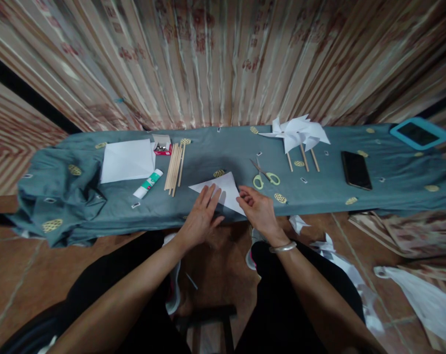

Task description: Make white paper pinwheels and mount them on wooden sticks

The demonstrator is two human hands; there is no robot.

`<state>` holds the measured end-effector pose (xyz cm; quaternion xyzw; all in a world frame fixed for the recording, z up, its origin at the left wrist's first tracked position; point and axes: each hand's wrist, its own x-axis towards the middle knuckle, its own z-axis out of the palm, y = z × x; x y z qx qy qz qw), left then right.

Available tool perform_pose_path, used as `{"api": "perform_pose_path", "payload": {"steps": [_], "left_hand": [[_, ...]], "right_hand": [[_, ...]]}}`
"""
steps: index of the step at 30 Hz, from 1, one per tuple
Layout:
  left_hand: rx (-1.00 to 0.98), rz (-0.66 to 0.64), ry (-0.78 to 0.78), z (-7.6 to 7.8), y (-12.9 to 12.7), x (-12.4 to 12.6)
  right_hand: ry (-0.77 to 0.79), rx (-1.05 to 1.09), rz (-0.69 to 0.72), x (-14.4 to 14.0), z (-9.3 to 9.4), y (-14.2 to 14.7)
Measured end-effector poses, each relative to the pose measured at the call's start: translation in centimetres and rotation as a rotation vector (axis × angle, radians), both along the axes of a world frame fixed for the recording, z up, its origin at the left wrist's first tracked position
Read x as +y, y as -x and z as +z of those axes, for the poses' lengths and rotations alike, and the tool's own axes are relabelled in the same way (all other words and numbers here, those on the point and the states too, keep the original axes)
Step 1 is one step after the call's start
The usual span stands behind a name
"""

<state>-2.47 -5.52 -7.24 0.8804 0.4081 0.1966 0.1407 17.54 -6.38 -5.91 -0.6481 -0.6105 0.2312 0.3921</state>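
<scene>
Paper triangle (224, 192) lay at the table's (318, 196) near edge, apex pointing away; left hand (201, 216) pressed flat on its left half, right hand (255, 206) pinched its right edge with curled fingers.

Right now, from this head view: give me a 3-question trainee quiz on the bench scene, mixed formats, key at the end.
1. True or false: the left hand lies flat on the folded white paper triangle.
2. Multiple choice: what lies just right of the triangle? A) glue stick B) scissors C) phone
3. Fill in: the bundle of wooden sticks lies between the triangle and the ____.

Key
1. True; the right hand pinches the triangle's right edge.
2. B, the green-handled scissors; the phone lies farther right.
3. The glue stick, just left of the sticks.
</scene>
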Motion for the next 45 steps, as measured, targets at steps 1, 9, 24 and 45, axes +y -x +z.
{"api": "perform_pose_path", "payload": {"steps": [1,9,24,45], "left_hand": [[-0.046,0.027,0.011,0.0,0.1,0.3],[-0.162,0.231,0.051,-0.6,1.5,3.0],[-0.201,0.162,-0.188,1.6,1.2,3.5],[-0.248,0.016,-0.422,5.8,2.9,3.3]], "right_hand": [[-0.002,0.014,-0.003,0.0,0.2,0.1],[0.076,0.495,-0.002,0.5,-0.5,1.1],[0.015,0.163,0.341,0.5,0.4,3.1],[-0.405,-0.635,0.197,0.0,0.9,-0.3]]}}
